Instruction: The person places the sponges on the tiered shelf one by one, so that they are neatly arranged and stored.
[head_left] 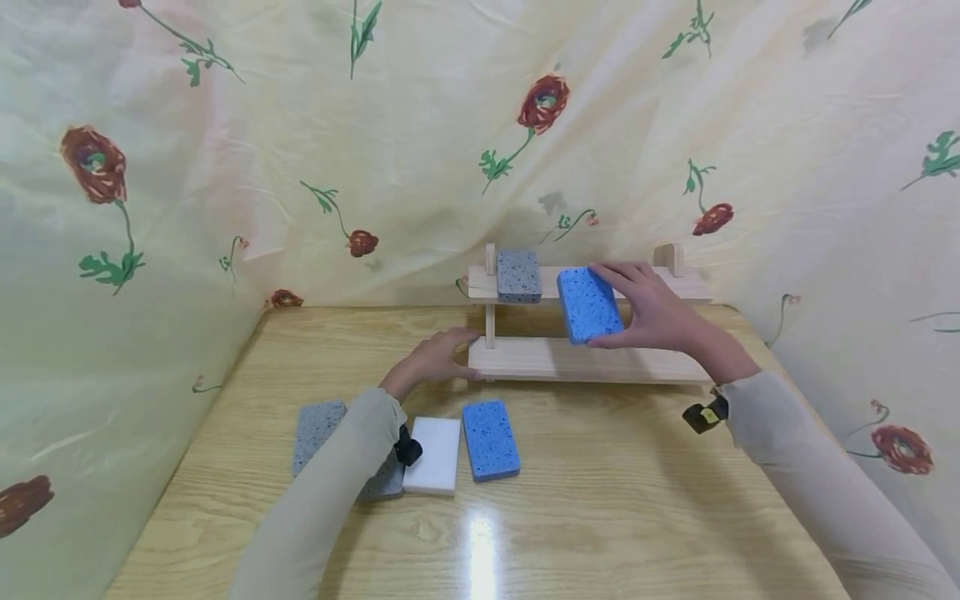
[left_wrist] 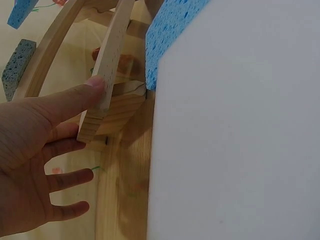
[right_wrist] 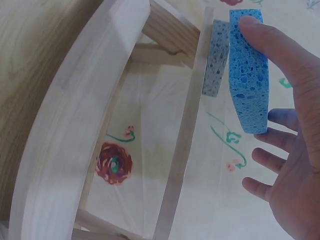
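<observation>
My right hand (head_left: 654, 310) grips a blue sponge (head_left: 589, 305) between thumb and fingers, tilted in front of the upper board of a two-tier wooden shelf (head_left: 555, 357). In the right wrist view the thumb presses one narrow face of this blue sponge (right_wrist: 248, 70); a gap separates it from the board. A grey speckled sponge (head_left: 519, 277) rests on the upper board's left part. My left hand (head_left: 437, 357) holds the left end of the lower board; in the left wrist view its thumb lies on the board (left_wrist: 102, 82), with the other fingers spread beyond.
On the wooden table before the shelf lie a second blue sponge (head_left: 491, 440), a white sponge (head_left: 433, 455) and grey sponges (head_left: 318, 427), partly covered by the left sleeve. Behind the shelf hangs a flowered cloth (head_left: 420, 150), which also flanks the table.
</observation>
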